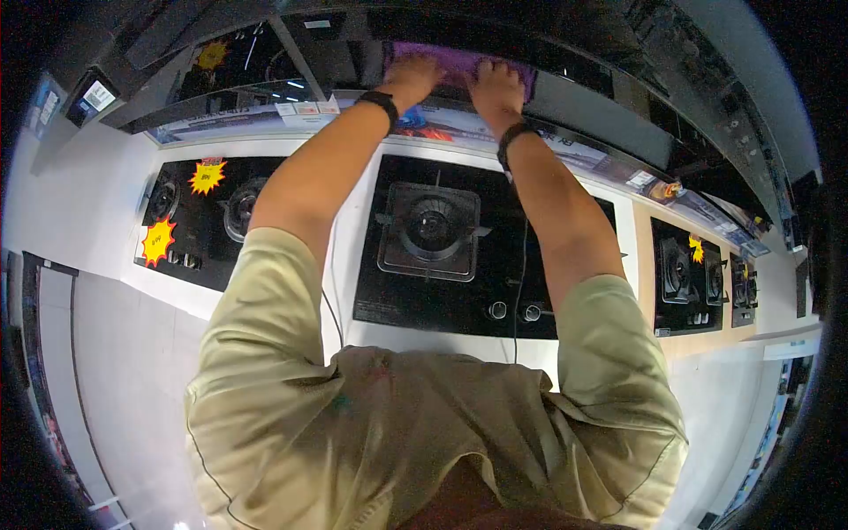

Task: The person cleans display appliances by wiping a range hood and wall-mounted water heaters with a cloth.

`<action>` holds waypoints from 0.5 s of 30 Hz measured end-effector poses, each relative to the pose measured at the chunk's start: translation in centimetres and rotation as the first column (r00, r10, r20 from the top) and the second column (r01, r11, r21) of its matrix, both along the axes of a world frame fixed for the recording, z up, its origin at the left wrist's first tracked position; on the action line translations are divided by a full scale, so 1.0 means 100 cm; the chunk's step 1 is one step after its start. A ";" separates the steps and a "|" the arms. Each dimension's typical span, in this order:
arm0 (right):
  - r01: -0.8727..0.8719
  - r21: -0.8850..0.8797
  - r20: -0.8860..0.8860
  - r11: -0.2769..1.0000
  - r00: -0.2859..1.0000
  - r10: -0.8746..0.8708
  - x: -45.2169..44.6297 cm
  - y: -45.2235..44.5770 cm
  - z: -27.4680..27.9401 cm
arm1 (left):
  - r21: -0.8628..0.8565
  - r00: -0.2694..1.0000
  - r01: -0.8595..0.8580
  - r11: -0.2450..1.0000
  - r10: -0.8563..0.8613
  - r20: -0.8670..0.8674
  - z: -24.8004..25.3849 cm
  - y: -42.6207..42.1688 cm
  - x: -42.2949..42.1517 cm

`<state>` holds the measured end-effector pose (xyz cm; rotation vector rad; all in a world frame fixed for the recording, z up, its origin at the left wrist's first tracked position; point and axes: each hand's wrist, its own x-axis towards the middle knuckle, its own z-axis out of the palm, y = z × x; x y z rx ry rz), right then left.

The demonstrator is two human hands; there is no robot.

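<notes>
Both my arms reach forward to a purple cloth [457, 60] spread on the dark glossy surface of a raised appliance, which looks like a range hood. My left hand [416, 74] rests on the left part of the cloth, fingers stretched out over it. Toward its right end, my right hand [497, 86] lies on the cloth with fingers spread. Each wrist wears a black band, and thin cables hang down below the arms. Beneath my forearms is a black glass gas cooktop [415, 305] with a burner and pan support [430, 223] showing; my right arm hides part of it.
Another cooktop [203, 265] with starburst price tags sits to the left. More cooktops [685, 305] stand to the right. Dark hood panels [247, 66] overhang the counter, above a printed banner strip [583, 159]. White floor [146, 353] shows at lower left.
</notes>
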<state>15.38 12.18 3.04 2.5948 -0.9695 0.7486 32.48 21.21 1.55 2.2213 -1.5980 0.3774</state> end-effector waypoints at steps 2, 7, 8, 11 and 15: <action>0.019 -0.002 -0.031 1.000 0.999 -0.019 -0.020 -0.017 -0.010 | 0.044 0.998 0.040 0.998 -0.038 -0.041 0.003 -0.009 -0.024; 0.118 0.109 -0.075 0.987 0.991 -0.111 -0.061 -0.045 -0.006 | 0.015 0.997 0.069 0.998 -0.069 -0.025 0.016 -0.026 -0.092; 0.121 0.124 -0.075 0.985 0.991 -0.112 -0.067 -0.050 -0.009 | -0.021 0.998 0.063 0.998 -0.063 -0.005 0.013 -0.031 -0.099; 0.128 0.160 -0.064 0.979 0.991 -0.119 -0.069 -0.046 -0.013 | -0.117 0.999 0.038 0.992 -0.037 0.011 -0.003 -0.046 -0.105; 0.034 0.103 0.081 0.994 0.996 -0.042 -0.054 -0.047 -0.016 | -0.279 1.000 0.008 0.960 -0.004 0.016 -0.004 -0.038 -0.099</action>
